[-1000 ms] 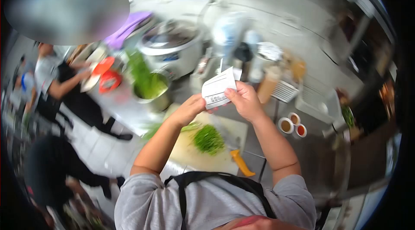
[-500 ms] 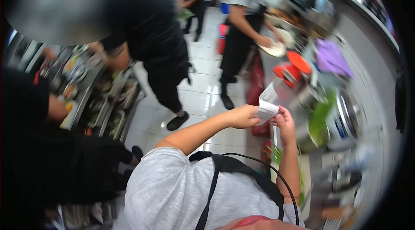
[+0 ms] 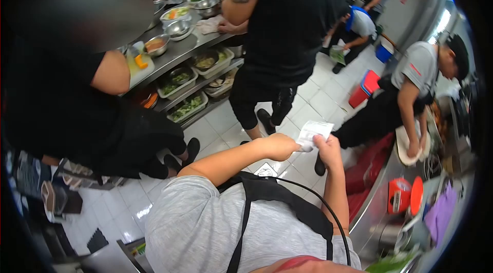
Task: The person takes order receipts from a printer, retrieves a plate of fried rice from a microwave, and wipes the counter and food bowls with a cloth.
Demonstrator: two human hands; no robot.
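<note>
A white printed paper slip (image 3: pixel 314 130), like a receipt, is stretched between my two hands in front of my chest. My left hand (image 3: pixel 280 146) is closed on its lower left edge, with something small and grey by the fingertips that I cannot make out. On the right edge, the thumb of my right hand (image 3: pixel 328 149) presses against the slip, its fingers curled behind. Print shows on the paper, but it is too small to read. Below both hands lies the white tiled floor (image 3: pixel 218 124).
Two people in black stand at the left counter (image 3: pixel 177 49), with trays of vegetables (image 3: pixel 187 108) on shelves beneath. At right, a person handles a round white item (image 3: pixel 409 145) near an orange scale (image 3: pixel 398 196) and purple cloth (image 3: pixel 440 214). Red and blue bins (image 3: pixel 363 89) stand farther back.
My view has swung left, bringing the left counter further in and shifting the right counter toward the edge. The slip now lies flatter and spread out; before, it was bent and curling.
</note>
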